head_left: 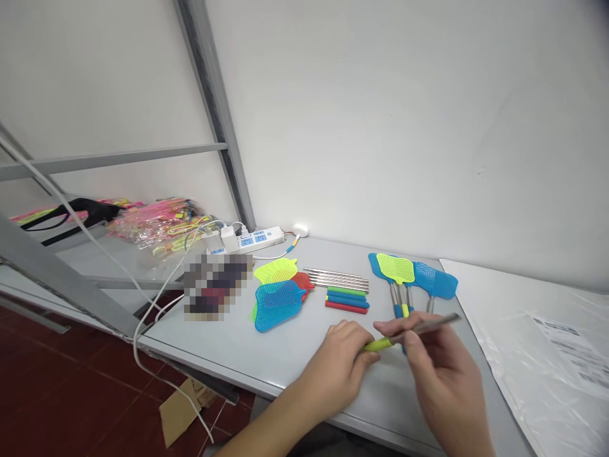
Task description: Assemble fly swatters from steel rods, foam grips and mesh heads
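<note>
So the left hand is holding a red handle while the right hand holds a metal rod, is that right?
Not quite: the head view shows that the left hand holds a yellow-green handle, not a red one. The right hand does hold a metal rod.

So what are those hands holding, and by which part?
A metal rod and a yellow-green sleeve, in line: the left hand grips the sleeve, the right hand holds the rod near the sleeve.

Gap between blue paddle [278,307] and left hand [337,358]
</note>
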Demonstrator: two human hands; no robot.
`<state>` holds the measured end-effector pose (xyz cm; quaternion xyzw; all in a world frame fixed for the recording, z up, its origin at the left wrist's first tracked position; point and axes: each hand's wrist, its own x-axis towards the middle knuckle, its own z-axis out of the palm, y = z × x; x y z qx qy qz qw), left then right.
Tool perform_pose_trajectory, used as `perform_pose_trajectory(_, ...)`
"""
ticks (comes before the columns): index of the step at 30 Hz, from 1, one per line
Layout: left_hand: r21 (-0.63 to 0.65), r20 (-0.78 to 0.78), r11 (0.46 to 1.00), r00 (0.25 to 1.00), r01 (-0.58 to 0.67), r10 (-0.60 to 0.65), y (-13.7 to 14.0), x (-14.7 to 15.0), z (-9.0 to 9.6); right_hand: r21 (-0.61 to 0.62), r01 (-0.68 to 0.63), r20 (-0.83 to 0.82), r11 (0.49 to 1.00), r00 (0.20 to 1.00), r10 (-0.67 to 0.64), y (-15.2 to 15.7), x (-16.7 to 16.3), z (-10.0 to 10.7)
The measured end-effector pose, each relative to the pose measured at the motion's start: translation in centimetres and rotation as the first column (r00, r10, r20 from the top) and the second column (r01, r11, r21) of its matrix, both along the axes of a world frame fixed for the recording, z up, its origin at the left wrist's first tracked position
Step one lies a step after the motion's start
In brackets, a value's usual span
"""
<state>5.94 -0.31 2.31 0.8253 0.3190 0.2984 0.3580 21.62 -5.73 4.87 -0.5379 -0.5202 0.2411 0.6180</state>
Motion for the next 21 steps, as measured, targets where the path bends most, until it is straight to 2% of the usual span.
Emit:
perform_pose_trajectory(3,0.014,0.076,1.0,0.997,0.004,-0.005,-0.5,-0.8,0.6,0.026,0.017,-0.129,1.0,0.992,-0.013,-1.0,1.8,0.1)
perform_pose_trajectory(6,0.01,0.247,1.0,0.969,0.023,-0.025,-1.1,-1.4,1.0,0.011,-0.1,-0.238,0.995,0.966,0.1,-1.9,3.2,0.2)
perform_pose_trajectory(9,-0.15,0.451,0.988,0.892,0.032,0.04,-1.7,-1.4,1.6,-0.024,-0.233,-0.432,0.972,0.879,0.2,-2.5,2.8,0.1)
perform_pose_trajectory(11,-0.3,0.602,0.947,0.793,0.116,0.093,-1.9,-1.5,2.3,-0.035,-0.269,-0.537,0.963,0.818,0.209,-2.5,1.7,-0.1)
perform_pose_trajectory(13,-0.409,0.728,0.874,0.671,0.264,0.138,-1.8,-1.7,3.2,-0.027,-0.271,-0.583,0.962,0.786,0.205,-2.4,0.5,-0.4)
perform_pose_trajectory(15,-0.477,0.791,0.791,0.579,0.384,0.197,-1.4,-2.1,4.1,-0.012,-0.268,-0.589,0.963,0.781,0.21,-2.1,-0.5,-0.7)
perform_pose_trajectory(17,-0.532,0.793,0.74,0.549,0.412,0.265,-0.9,-2.4,4.6,-0.01,-0.278,-0.572,0.961,0.79,0.223,-2.0,-1.2,-1.0)
perform_pose_trajectory(18,-0.554,0.783,0.732,0.545,0.396,0.299,-0.8,-2.5,4.7,-0.008,-0.282,-0.559,0.959,0.797,0.229,-2.0,-1.5,-1.1)
perform_pose_trajectory(21,-0.588,0.756,0.75,0.536,0.303,0.377,-0.6,-2.4,4.5,0.009,-0.286,-0.529,0.958,0.812,0.247,-2.2,-2.2,-1.7)
